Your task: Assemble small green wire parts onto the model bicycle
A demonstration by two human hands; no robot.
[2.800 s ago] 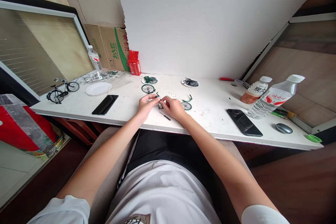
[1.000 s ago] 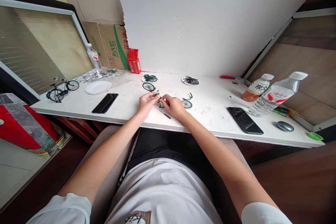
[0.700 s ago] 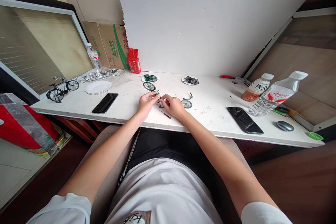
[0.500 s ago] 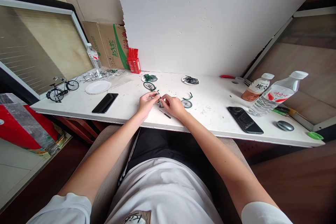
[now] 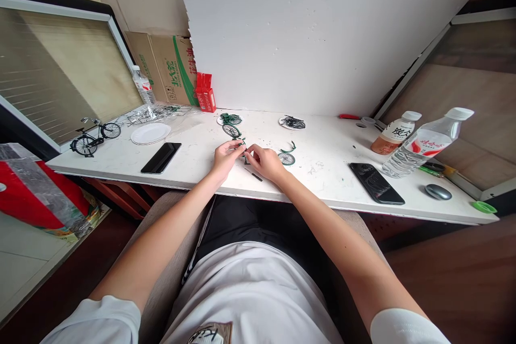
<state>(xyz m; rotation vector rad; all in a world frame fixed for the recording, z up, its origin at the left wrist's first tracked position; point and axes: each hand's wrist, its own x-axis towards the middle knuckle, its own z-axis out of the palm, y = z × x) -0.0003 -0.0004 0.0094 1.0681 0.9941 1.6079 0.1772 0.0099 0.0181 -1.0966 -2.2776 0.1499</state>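
Note:
Near the table's front edge, my left hand (image 5: 227, 158) and my right hand (image 5: 265, 161) meet with fingers pinched on a small green model bicycle frame, mostly hidden by the fingers. Its spoked front wheel (image 5: 231, 130) sticks out beyond my left fingertips. A loose green wheel (image 5: 286, 158) lies right of my right hand, with a curved green fender (image 5: 289, 147) just behind it. A thin dark tool (image 5: 253, 174) rests on the table below my hands. Behind are a plate of green parts (image 5: 231, 119) and a plate of black parts (image 5: 293, 123).
An assembled black model bicycle (image 5: 95, 137), white plates (image 5: 150, 133) and a phone (image 5: 160, 158) are on the left. Another phone (image 5: 376, 184), a mouse (image 5: 438, 192), a brown drink bottle (image 5: 395, 133) and a water bottle (image 5: 427, 143) stand or lie at right.
The green front wheel has shifted slightly right and tilted differently. Both hands keep nearly the same place and pinch.

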